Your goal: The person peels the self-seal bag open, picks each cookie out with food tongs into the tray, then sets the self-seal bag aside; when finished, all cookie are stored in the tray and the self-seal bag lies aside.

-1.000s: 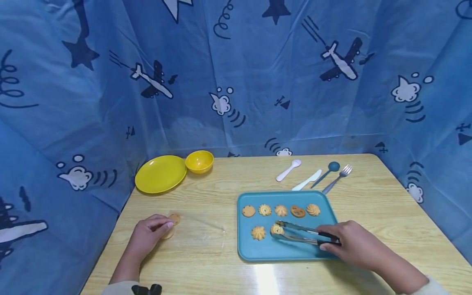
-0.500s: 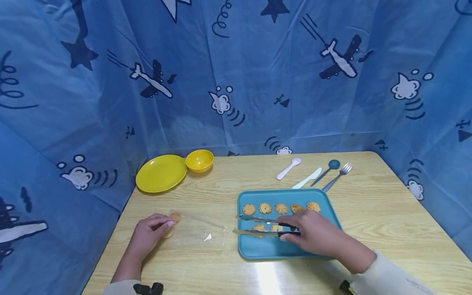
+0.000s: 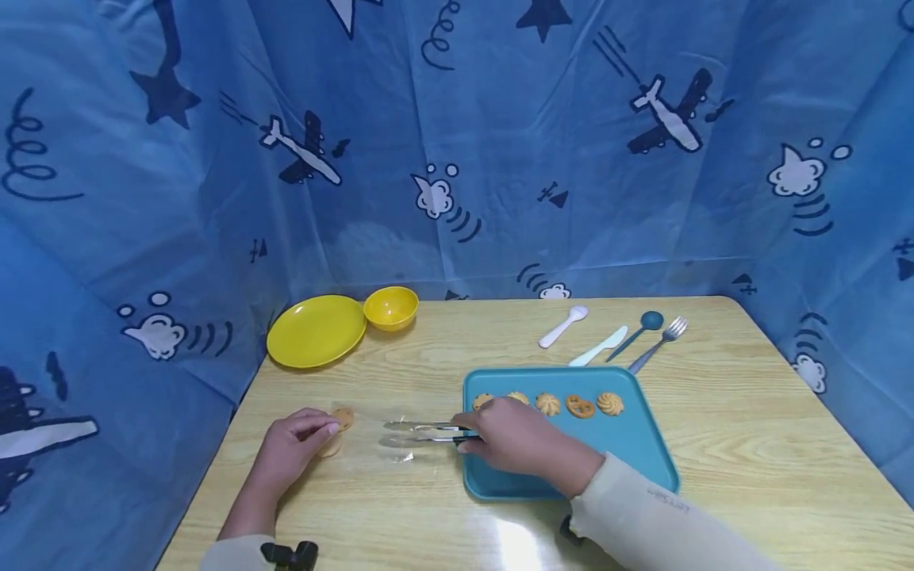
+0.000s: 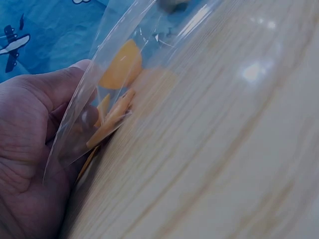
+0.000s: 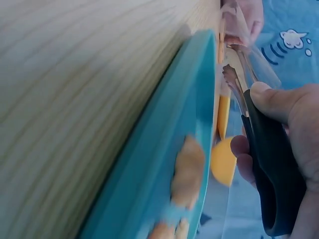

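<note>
Right hand (image 3: 510,436) shifted leftward, above tray (image 3: 631,436), gripping tongs (image 5: 269,154)

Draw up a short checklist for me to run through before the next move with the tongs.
1. Right hand gripping the tongs: ok.
2. Tips of the tongs parted and holding nothing: ok.
3. Left hand holding the clear plastic: ok.
4. Tips inside the clear plastic rather than above it: cannot tell.
5. Whole tray visible from the head: not ok, right hand covers part.

Black-handled tongs (image 5: 269,144) at clear bag (image 3: 366,446)
</note>
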`<state>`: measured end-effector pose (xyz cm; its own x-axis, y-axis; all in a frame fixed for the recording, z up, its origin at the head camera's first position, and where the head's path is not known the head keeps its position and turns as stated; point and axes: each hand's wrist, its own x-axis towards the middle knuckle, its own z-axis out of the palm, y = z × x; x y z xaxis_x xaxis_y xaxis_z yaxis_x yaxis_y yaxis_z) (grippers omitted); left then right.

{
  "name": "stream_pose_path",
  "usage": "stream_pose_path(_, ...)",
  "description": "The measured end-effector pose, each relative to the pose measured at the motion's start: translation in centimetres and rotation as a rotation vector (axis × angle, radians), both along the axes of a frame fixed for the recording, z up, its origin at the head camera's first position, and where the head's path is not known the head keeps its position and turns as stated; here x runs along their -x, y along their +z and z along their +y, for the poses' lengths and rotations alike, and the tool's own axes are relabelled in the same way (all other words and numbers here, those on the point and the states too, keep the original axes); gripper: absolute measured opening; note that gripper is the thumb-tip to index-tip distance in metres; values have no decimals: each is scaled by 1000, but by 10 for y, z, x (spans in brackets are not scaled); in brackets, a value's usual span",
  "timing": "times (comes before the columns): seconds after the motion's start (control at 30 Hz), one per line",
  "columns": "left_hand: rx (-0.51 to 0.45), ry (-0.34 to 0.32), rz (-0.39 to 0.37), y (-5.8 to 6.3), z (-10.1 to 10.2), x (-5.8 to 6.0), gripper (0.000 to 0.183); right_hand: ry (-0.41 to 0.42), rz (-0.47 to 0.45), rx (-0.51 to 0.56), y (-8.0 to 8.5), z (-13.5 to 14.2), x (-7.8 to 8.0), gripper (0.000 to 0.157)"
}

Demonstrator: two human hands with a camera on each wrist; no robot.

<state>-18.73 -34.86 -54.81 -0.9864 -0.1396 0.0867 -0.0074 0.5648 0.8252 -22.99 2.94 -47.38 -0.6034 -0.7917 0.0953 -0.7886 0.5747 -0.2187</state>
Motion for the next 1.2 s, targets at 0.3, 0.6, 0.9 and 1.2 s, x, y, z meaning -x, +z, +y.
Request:
stream_pose_path(0.3, -14, -1, 18, 1, 1, 0, 24, 40, 12, -19, -3, -47, 5, 39)
stream_pose_path(0.6, -37, -13, 50, -1, -1, 3, 23, 40, 30, -50, -2, -71, 6, 41)
stream_pose_path(0.9, -67, 7, 59, -3, -2, 2, 22, 30, -12, -61, -8, -85, 7, 46)
stream_pose_path(1.2, -110, 38, 55, -3, -3, 1, 28, 33, 3, -65, -12, -91, 5, 47)
